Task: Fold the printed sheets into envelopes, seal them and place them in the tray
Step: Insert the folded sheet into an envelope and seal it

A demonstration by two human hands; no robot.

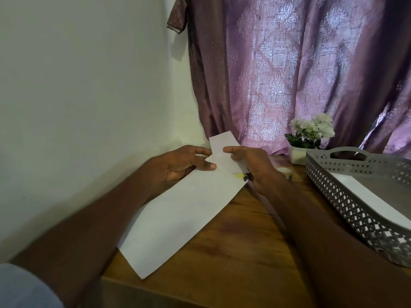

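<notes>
Wooden table [240, 247] carried all items; positions below are given relative to the grey tray [347, 210]. Nearest the viewer, a long white envelope [182, 218] lay diagonally on the table, left of the tray and well apart from it, its near corner close to the table's front edge. At the envelope's far end, the left hand [184, 164] rested with its thumb pressed flat on the envelope and its fingers curled behind a folded white sheet [224, 152]. The right hand [251, 163], between the envelope and the tray, pinched the same sheet from the opposite side with fingers and thumb. The sheet stood partly upright above the envelope's far end; whether it was already inside the envelope could not be determined. A small yellow-and-black printed mark [241, 176] showed just below the sheet.

Inside the tray lay a white envelope-like item [367, 196]. A small round white-capped object [285, 171] stood just left of the tray's far corner. Beyond the tray stood a white pot of white flowers [311, 134], backed by a purple patterned curtain [289, 63].
</notes>
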